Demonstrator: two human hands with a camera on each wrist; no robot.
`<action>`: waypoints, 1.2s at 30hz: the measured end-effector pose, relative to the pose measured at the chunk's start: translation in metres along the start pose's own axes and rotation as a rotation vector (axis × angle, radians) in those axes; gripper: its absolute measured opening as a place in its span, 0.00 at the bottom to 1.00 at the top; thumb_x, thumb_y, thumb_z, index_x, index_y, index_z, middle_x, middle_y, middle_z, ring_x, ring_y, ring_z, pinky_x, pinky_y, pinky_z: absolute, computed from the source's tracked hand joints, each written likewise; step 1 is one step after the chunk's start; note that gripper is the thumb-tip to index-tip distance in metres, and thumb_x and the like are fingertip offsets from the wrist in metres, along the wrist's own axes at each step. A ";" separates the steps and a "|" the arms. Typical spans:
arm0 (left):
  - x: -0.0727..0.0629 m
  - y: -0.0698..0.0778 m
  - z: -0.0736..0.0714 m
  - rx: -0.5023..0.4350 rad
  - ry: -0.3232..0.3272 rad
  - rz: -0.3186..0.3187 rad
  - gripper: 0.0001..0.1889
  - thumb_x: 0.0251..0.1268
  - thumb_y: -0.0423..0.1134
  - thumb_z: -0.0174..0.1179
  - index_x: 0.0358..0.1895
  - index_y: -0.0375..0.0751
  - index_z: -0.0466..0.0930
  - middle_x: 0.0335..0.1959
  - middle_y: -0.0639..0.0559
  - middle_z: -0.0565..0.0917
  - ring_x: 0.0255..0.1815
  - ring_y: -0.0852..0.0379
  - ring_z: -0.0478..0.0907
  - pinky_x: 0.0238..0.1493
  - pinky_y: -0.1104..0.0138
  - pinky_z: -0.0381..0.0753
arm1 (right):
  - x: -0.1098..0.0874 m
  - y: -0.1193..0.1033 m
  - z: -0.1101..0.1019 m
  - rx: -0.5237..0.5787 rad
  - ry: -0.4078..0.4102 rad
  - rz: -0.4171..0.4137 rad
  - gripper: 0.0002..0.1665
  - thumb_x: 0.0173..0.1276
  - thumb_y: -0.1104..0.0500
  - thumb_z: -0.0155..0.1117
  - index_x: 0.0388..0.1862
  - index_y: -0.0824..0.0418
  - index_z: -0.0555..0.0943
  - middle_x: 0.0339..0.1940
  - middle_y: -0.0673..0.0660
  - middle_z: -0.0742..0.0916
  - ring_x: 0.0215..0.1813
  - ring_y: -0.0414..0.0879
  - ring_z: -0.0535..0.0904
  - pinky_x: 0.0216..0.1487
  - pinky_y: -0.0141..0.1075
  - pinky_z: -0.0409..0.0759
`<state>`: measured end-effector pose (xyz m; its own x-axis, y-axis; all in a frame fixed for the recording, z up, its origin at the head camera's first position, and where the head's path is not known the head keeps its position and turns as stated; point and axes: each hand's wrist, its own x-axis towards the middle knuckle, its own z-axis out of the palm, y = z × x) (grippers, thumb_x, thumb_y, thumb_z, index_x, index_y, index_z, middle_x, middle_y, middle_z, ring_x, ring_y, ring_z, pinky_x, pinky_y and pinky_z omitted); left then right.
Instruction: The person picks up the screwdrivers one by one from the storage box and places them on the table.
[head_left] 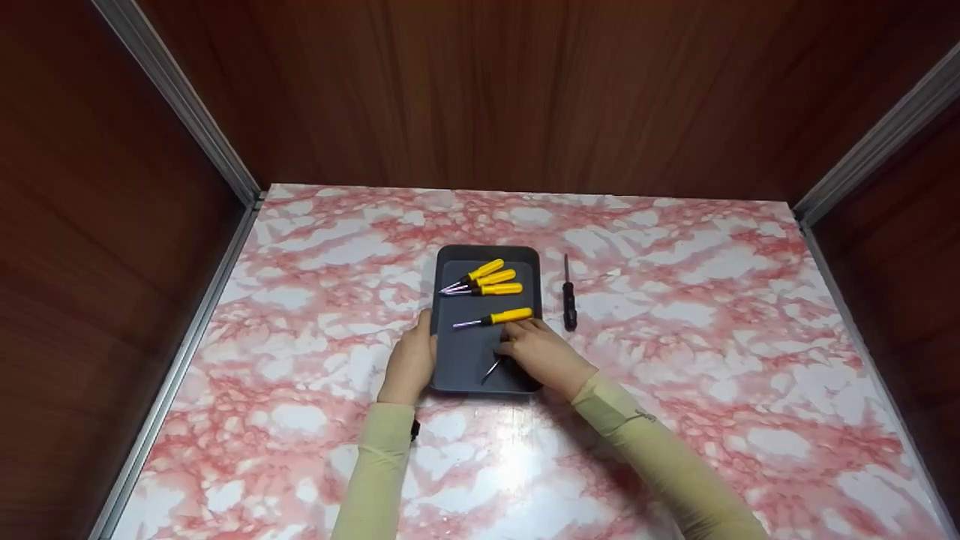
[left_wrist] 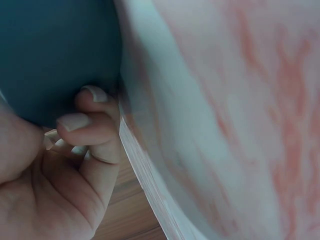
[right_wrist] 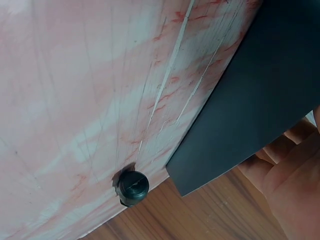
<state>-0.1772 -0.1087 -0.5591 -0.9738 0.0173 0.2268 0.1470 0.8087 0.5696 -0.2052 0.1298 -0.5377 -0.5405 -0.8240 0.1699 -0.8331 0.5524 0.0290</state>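
A dark grey tray lies on the table, with several yellow-handled screwdrivers in its far half. One more yellow-handled screwdriver lies across the middle, beside my right fingers. My left hand grips the tray's left wall; its curled fingertips press the outside in the left wrist view. Over the right rim reaches my right hand, pinching a screwdriver whose thin metal shaft points down toward the near left. The hand hides its handle. In the right wrist view the tray wall covers the right fingertips.
A black screwdriver lies on the table right of the tray, shaft pointing away. The table has a red-and-white marbled top. Brown wooden panels with metal edge strips stand at the back and both sides.
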 end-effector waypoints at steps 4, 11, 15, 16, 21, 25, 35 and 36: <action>0.000 0.001 0.000 0.001 -0.014 -0.012 0.21 0.66 0.30 0.55 0.61 0.35 0.66 0.35 0.30 0.82 0.32 0.33 0.80 0.31 0.44 0.75 | 0.000 0.000 0.001 -0.012 0.002 -0.002 0.17 0.63 0.69 0.61 0.44 0.51 0.86 0.42 0.56 0.79 0.48 0.53 0.76 0.54 0.47 0.71; 0.002 0.002 0.000 -0.006 -0.023 -0.018 0.20 0.66 0.30 0.55 0.60 0.35 0.67 0.34 0.31 0.82 0.32 0.34 0.81 0.31 0.45 0.75 | 0.000 0.000 0.000 0.023 -0.003 0.010 0.17 0.62 0.69 0.61 0.45 0.52 0.85 0.44 0.56 0.80 0.51 0.54 0.76 0.56 0.49 0.70; 0.003 0.003 0.000 -0.021 -0.026 -0.029 0.19 0.66 0.30 0.55 0.60 0.36 0.67 0.35 0.31 0.82 0.33 0.34 0.81 0.32 0.45 0.75 | 0.001 -0.001 0.000 0.040 -0.010 0.022 0.17 0.62 0.70 0.60 0.46 0.54 0.84 0.45 0.57 0.80 0.52 0.54 0.75 0.57 0.49 0.69; 0.004 0.003 0.000 -0.024 -0.029 -0.032 0.19 0.67 0.30 0.55 0.60 0.36 0.67 0.35 0.31 0.82 0.33 0.34 0.81 0.32 0.45 0.75 | 0.001 -0.001 0.000 0.042 -0.014 0.029 0.17 0.62 0.70 0.59 0.46 0.55 0.83 0.45 0.57 0.80 0.52 0.54 0.75 0.57 0.49 0.69; 0.004 0.003 -0.001 -0.028 -0.037 -0.037 0.19 0.67 0.31 0.54 0.60 0.35 0.67 0.35 0.31 0.82 0.34 0.35 0.81 0.33 0.45 0.75 | 0.001 -0.001 0.001 0.055 -0.030 0.062 0.15 0.63 0.70 0.59 0.46 0.55 0.80 0.45 0.56 0.79 0.51 0.53 0.75 0.57 0.48 0.70; 0.003 0.003 0.000 -0.026 -0.036 -0.038 0.19 0.68 0.31 0.54 0.60 0.35 0.68 0.34 0.31 0.82 0.33 0.35 0.81 0.32 0.45 0.75 | 0.002 -0.001 0.000 0.055 -0.041 0.065 0.14 0.63 0.70 0.59 0.44 0.56 0.79 0.45 0.56 0.78 0.50 0.53 0.75 0.56 0.47 0.70; 0.002 0.000 0.000 -0.032 -0.024 -0.034 0.19 0.67 0.31 0.55 0.60 0.37 0.68 0.35 0.31 0.82 0.33 0.34 0.81 0.31 0.44 0.75 | 0.003 0.000 -0.002 0.042 -0.036 0.053 0.15 0.61 0.71 0.62 0.43 0.54 0.81 0.44 0.56 0.78 0.50 0.52 0.75 0.55 0.47 0.71; 0.002 0.000 -0.001 -0.032 -0.027 -0.037 0.19 0.67 0.31 0.55 0.60 0.37 0.68 0.36 0.31 0.82 0.33 0.34 0.81 0.32 0.44 0.75 | 0.003 0.000 -0.001 0.038 -0.033 0.050 0.15 0.61 0.71 0.62 0.43 0.54 0.82 0.44 0.55 0.78 0.50 0.52 0.75 0.55 0.48 0.71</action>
<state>-0.1792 -0.1088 -0.5579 -0.9829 0.0045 0.1839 0.1162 0.7901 0.6018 -0.2064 0.1271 -0.5357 -0.5848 -0.7995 0.1371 -0.8083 0.5885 -0.0162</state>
